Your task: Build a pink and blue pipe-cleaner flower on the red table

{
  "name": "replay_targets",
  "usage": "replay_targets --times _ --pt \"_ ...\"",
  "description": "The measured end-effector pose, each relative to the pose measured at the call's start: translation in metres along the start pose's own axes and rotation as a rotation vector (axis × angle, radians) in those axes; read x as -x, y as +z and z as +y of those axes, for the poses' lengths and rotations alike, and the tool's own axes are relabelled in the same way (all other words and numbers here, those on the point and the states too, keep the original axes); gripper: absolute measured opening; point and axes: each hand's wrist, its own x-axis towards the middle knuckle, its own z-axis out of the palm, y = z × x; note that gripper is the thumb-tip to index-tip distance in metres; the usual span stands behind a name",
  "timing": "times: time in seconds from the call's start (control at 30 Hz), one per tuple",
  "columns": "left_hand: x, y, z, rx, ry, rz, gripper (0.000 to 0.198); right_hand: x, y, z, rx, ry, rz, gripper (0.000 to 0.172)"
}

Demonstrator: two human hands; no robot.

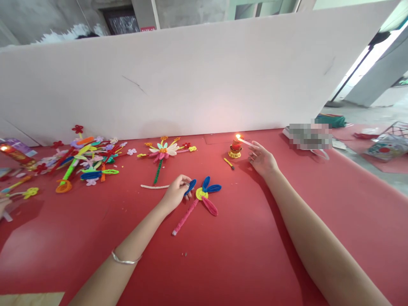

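blue petal [191,186] between pinched fingers [182,178] of left hand [175,192], white stick [247,142] gripped by right hand [264,161]

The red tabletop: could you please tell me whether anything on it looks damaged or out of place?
Slightly, yes: the short yellow stick near the lit red candle has a dark end, as if charred, and a few tiny bits lie loose on the near side of the pink-stemmed flower.

I see a fuzzy flower [202,194] lying mid-scene, yellow coiled centre, two blue petals, one pink, stem pointing near-left | blue loop [190,187] held just left of it | white stick [247,143] farther right, tip at the lit red candle [236,145]
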Motion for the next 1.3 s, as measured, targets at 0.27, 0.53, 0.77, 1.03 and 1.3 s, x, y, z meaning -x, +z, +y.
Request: replay_targets --times 0.27,0.53,0.77,1.03,1.3 --pt "-0.0005 -0.0004 -0.0011 0.016 0.001 -0.001 0.011 0.0032 0.003 -0.0019 -0.019 -0.007 0.0 0.034" --pt "-0.0015 -0.0002 -0.0025 0.023 0.0 -0.001 0.01 0.0028 0.0036 -0.0013 -0.031 0.008 0.032 0.03" --pt "-0.0024 -0.0002 -0.0031 0.027 0.005 0.007 0.01 0.0011 0.0012 -0.0001 0.001 -0.011 0.004 0.031" --pt "-0.0014 0.0001 -0.0013 0.008 0.006 0.006 0.01 0.0041 0.0043 -0.0024 -0.052 0.016 0.036 0.032" --pt "-0.0025 -0.0003 -0.004 0.012 0.012 0.004 0.011 0.0016 0.003 -0.0007 -0.062 0.005 0.039 0.029"
